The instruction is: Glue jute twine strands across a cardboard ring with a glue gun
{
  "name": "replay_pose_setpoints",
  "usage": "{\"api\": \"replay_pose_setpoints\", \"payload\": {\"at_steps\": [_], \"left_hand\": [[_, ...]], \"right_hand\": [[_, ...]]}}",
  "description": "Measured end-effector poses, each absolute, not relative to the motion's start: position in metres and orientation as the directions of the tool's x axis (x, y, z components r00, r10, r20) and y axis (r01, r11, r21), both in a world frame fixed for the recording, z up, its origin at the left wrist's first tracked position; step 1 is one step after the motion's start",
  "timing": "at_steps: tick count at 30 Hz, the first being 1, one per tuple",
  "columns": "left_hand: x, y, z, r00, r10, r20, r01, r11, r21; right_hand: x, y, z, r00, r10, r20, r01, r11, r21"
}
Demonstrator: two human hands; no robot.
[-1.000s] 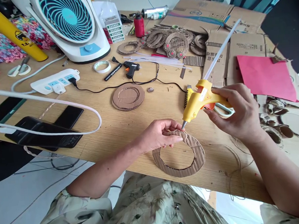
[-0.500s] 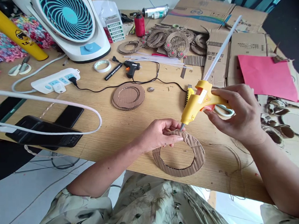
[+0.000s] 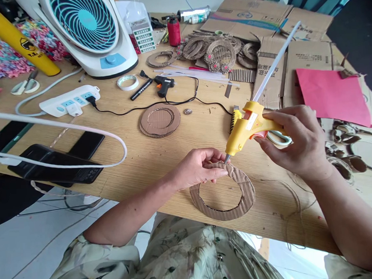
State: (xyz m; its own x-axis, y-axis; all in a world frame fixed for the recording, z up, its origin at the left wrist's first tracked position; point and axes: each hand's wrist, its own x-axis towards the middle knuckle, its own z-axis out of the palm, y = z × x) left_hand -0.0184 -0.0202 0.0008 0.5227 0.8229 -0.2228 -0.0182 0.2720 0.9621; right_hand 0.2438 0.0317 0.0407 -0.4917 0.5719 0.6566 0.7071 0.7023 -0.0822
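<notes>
My left hand (image 3: 203, 168) pinches the upper left of a flat cardboard ring (image 3: 246, 190), thumb on top and fingers at its far edge. The ring lies near the table's front edge. In my right hand (image 3: 297, 142) is a yellow glue gun (image 3: 244, 129), its grip wrapped by my fingers. A long clear glue stick (image 3: 277, 61) juts from its back end. The metal nozzle points down at the ring's far rim, close beside my left fingertips; whether it touches I cannot tell. Beyond lies a round cardboard piece (image 3: 159, 119) with a smaller ring shape on it.
A power strip (image 3: 71, 100), phones (image 3: 57, 163) and a looping white cable (image 3: 119, 146) are at left. A fan (image 3: 103, 56) stands behind. Cardboard rings (image 3: 195, 47) pile at the back, with pink paper (image 3: 332, 95) at right. A black glue gun (image 3: 164, 85) lies mid-table.
</notes>
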Motion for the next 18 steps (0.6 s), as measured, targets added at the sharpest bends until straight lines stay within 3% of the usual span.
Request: {"api": "replay_pose_setpoints", "payload": {"at_steps": [18], "left_hand": [[-0.0185, -0.0203, 0.0012, 0.532, 0.820, -0.212, -0.023, 0.265, 0.964]], "right_hand": [[0.2411, 0.0338, 0.0416, -0.499, 0.499, 0.709, 0.688, 0.725, -0.026]]}}
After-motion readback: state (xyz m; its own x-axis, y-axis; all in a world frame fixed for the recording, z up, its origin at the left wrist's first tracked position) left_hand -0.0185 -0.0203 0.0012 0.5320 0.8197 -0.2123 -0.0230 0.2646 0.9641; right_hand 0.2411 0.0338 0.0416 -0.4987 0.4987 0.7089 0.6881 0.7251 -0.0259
